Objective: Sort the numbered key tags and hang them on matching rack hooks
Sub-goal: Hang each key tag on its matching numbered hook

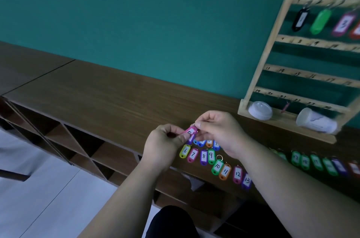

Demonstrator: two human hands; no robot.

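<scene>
Pink tag (190, 131) held just above table (109, 89), btwn both hands. Left hand (165, 142) fingers pinch its lower end; right hand (218, 130) fingers pinch its ring end. Below, row of numbered tags (210, 159) lies on table. Wooden rack (272, 42) stands at right w/ black tag (301, 19) and green tag (321, 21) hung on top row.

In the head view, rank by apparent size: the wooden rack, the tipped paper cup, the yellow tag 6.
1. Wooden rack
2. Tipped paper cup
3. Yellow tag 6

The gaps are plain; camera distance doesn't affect the order.
</scene>
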